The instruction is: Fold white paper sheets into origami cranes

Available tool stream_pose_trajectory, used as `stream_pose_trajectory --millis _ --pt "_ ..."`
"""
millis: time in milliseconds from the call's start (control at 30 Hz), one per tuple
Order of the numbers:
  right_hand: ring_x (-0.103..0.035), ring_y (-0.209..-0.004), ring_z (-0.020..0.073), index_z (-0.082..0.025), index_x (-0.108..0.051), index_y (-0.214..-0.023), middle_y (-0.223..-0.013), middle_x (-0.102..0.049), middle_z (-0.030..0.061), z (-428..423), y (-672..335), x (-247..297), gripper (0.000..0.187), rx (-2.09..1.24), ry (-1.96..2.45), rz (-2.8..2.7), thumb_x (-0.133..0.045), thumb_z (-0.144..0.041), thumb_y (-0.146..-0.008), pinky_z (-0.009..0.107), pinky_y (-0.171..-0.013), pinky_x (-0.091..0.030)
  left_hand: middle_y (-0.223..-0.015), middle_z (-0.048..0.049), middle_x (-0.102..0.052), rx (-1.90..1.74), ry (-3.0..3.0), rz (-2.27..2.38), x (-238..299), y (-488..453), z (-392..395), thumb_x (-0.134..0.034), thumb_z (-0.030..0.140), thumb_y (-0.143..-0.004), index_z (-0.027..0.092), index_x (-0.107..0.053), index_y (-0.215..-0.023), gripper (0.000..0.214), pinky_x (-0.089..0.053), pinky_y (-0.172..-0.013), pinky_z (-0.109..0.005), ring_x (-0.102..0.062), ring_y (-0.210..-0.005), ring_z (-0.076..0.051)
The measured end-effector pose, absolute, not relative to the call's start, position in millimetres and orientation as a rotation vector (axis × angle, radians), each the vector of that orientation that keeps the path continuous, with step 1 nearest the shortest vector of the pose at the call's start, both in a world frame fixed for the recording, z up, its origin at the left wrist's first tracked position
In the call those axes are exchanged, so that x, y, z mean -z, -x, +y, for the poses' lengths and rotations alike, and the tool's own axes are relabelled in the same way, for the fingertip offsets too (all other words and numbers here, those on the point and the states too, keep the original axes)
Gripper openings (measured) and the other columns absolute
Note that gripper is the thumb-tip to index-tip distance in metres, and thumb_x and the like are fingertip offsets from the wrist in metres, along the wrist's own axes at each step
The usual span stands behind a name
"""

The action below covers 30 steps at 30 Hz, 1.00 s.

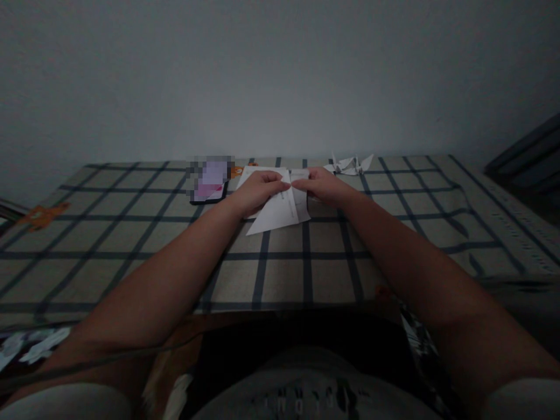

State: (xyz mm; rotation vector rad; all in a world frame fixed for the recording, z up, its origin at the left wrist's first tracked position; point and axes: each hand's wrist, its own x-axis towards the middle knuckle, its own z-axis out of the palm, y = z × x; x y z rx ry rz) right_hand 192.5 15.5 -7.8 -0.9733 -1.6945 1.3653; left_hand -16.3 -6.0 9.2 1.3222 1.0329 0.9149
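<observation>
A partly folded sheet of white paper [280, 213] with faint print is between my two hands, low over the checked tablecloth. My left hand [259, 191] grips its left side, thumb on top and fingers curled at the far edge. From the other side my right hand [326, 185] pinches the paper, its thumb tip close to my left thumb near the middle crease. A pointed corner of the sheet sticks out toward me. The undersides of both hands and the fingers beneath the paper are hidden.
Folded paper cranes [352, 165] stand at the back right. At the back left lies a phone [209, 189], its screen partly pixelated. The checked tablecloth [284, 268] covers the table, which backs onto a pale wall [280, 81]. A dark slatted object [531, 149] is at far right.
</observation>
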Motion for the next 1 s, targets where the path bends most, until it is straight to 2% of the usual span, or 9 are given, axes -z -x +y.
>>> stream_pose_trajectory --millis 233,433,767,1000 --pt "-0.06 -0.069 0.0137 -0.016 -0.074 -0.089 -0.082 -0.073 0.0022 10.4 -192.6 1.2 0.014 -1.334 0.994 -1.727 -0.076 -0.027 -0.08 0.026 -0.066 -0.048 -0.069 -0.0003 -0.07 -0.919 -1.281 1.024 -6.0 14.8 -6.1 -0.082 0.023 -0.066 0.017 -0.073 -0.081 0.019 -0.047 -0.058 -0.027 -0.062 -0.058 -0.013" --pt "-0.062 -0.073 0.0157 -0.018 -0.075 -0.092 -0.084 -0.075 0.003 11.7 -191.8 3.2 0.017 -1.305 1.006 -1.726 -0.077 -0.03 -0.081 0.026 -0.065 -0.049 -0.062 0.0008 -0.065 -0.961 -1.308 1.03 -4.1 16.2 -2.5 -0.079 0.023 -0.067 0.017 -0.071 -0.072 0.011 -0.042 -0.055 -0.025 -0.057 -0.054 -0.011" --pt "-0.058 -0.07 0.0144 -0.017 -0.073 -0.089 -0.079 -0.071 0.0013 10.0 -191.0 0.4 0.019 -1.258 1.018 -1.753 -0.076 -0.033 -0.079 0.025 -0.063 -0.044 -0.065 0.0009 -0.066 -0.946 -1.36 1.094 -3.9 15.5 -3.0 -0.077 0.028 -0.067 0.019 -0.072 -0.077 0.015 -0.041 -0.052 -0.024 -0.057 -0.054 -0.012" --pt "-0.065 -0.077 0.0162 -0.016 -0.075 -0.1 -0.093 -0.078 0.0047 9.9 -191.0 2.4 0.03 -1.446 0.969 -1.653 -0.083 -0.029 -0.074 0.028 -0.073 -0.052 -0.062 0.0029 -0.064 -0.98 -1.395 1.061 -6.1 16.9 -3.0 -0.078 0.031 -0.068 0.019 -0.067 -0.072 0.017 -0.039 -0.049 -0.023 -0.055 -0.051 -0.011"
